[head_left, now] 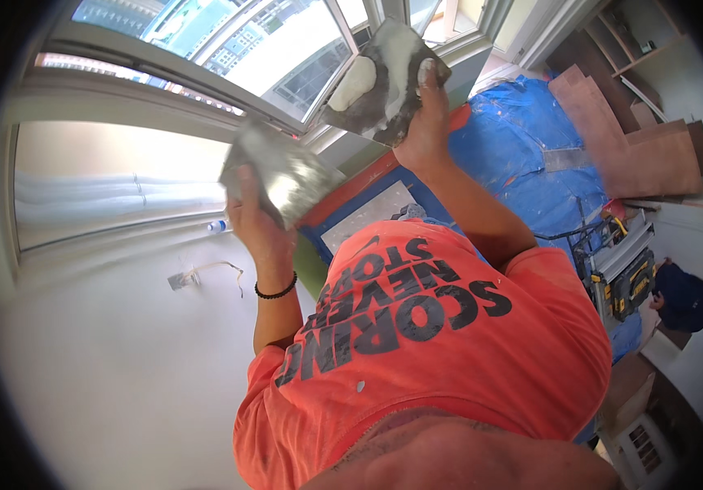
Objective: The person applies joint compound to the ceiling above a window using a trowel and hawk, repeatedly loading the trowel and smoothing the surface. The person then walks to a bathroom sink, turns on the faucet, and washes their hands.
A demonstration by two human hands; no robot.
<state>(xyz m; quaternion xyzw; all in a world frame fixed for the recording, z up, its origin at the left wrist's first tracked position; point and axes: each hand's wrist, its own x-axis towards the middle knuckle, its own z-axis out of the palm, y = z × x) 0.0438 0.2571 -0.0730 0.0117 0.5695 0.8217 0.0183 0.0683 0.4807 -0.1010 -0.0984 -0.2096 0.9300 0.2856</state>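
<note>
My left hand (260, 220) grips a shiny rectangular steel plastering blade (286, 175), blurred by motion, its thumb lying along the face. My right hand (425, 131) is closed on a square steel plastering plate (380, 102) with its thumb pressed on top. A lump of white plaster (354, 84) and a smeared streak lie on that plate. The two tools are apart, side by side in front of the window frame. Both tools' handles are hidden. A dark beaded bracelet (276, 287) circles my left wrist.
An open window (261, 57) stands ahead. Loose wires (212, 268) stick out of the pale wall at left. Blue sheeting (523, 139) covers things at right, beside brown boards (653, 163). A yellow-and-black power tool (633, 282) stands near another person (682, 298).
</note>
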